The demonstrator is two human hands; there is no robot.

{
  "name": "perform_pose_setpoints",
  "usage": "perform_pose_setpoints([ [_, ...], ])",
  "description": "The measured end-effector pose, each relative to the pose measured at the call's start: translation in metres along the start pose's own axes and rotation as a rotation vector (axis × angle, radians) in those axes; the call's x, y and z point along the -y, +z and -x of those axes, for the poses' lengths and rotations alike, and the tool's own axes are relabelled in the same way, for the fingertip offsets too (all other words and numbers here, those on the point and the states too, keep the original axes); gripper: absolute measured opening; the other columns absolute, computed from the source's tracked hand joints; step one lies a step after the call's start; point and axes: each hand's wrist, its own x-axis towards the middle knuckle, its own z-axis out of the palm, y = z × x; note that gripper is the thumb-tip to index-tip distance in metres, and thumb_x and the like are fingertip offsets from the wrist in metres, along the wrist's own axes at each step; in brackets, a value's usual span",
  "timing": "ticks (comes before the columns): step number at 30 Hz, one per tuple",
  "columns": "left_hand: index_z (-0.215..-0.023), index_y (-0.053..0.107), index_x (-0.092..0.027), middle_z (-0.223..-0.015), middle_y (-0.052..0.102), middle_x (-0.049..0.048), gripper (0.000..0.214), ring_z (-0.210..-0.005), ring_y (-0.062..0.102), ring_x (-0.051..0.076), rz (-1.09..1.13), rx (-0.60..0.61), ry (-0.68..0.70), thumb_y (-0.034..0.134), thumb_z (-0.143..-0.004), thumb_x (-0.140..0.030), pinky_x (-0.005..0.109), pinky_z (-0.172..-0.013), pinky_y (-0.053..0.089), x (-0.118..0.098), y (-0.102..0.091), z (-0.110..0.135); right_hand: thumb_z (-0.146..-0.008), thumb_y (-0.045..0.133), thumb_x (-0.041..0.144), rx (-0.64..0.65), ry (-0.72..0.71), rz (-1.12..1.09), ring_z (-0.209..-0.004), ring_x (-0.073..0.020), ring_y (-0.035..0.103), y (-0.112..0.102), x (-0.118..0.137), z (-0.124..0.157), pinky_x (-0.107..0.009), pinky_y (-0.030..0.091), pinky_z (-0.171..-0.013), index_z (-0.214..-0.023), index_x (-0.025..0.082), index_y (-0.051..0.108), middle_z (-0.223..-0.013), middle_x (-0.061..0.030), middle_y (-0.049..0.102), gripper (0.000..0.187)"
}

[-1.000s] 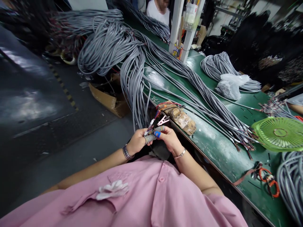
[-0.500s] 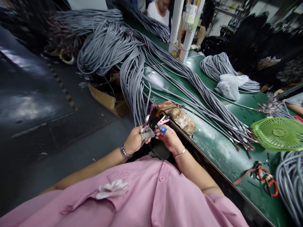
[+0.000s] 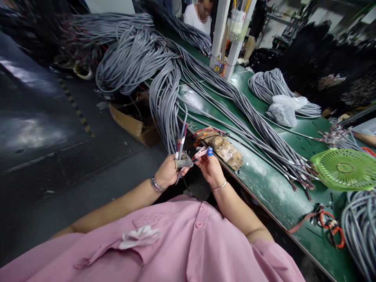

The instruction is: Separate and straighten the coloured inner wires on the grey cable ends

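My left hand is closed around the stripped ends of several grey cables, below the edge of the bench. Its thumb has a grey covering and lies across the bundle. Thin coloured wires stick out beside the thumb toward my right hand. That hand is closed with its fingertips pinched on these wires, and a blue band wraps one finger. A pale pink two-pronged piece shows at the right fingertips; its kind I cannot make out.
Grey cable bundles lie along the green bench. A taped wooden block sits at its edge. Farther right are a green fan and orange-handled scissors. A cardboard box stands left. Another person is behind the bench.
My right hand has turned more upright, and its blue-banded finger has risen slightly. The cable ends in my left hand now point more upward. Both hands stay close together.
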Motion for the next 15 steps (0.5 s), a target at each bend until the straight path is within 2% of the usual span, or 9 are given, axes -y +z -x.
perform_pose_setpoints([
  [8, -0.063, 0.059, -0.012, -0.044, 0.054, -0.0011, 0.025, -0.035, 0.043, 0.007, -0.024, 0.032, -0.045, 0.075, -0.065, -0.032, 0.019, -0.035, 0.031, 0.002, 0.002, 0.0, -0.077, 0.063, 0.059, -0.035, -0.037, -0.009, -0.061, -0.0107, 0.05, 0.005, 0.0, 0.0, -0.022, 0.045, -0.058, -0.081, 0.017, 0.066, -0.071, -0.002, 0.062, 0.042],
  [12, -0.062, 0.057, -0.013, -0.043, 0.053, -0.0013, 0.027, -0.035, 0.043, 0.007, -0.051, 0.038, -0.023, 0.075, -0.065, -0.034, 0.019, -0.036, 0.031, 0.001, 0.002, 0.003, -0.075, 0.055, 0.07, 0.008, 0.099, -0.029, -0.064, -0.0117, 0.055, -0.004, -0.003, 0.0, -0.023, 0.049, -0.06, -0.085, 0.017, 0.065, -0.074, -0.003, 0.064, 0.054],
  [15, -0.062, 0.057, -0.014, -0.044, 0.054, -0.0013, 0.024, -0.036, 0.044, 0.008, -0.073, 0.039, 0.002, 0.073, -0.065, -0.032, 0.02, -0.037, 0.033, 0.001, 0.001, 0.01, -0.074, 0.052, 0.074, 0.093, 0.204, 0.029, -0.067, -0.0118, 0.058, -0.013, -0.002, 0.006, -0.024, 0.051, -0.062, -0.087, 0.016, 0.066, -0.08, -0.0047, 0.065, 0.061],
])
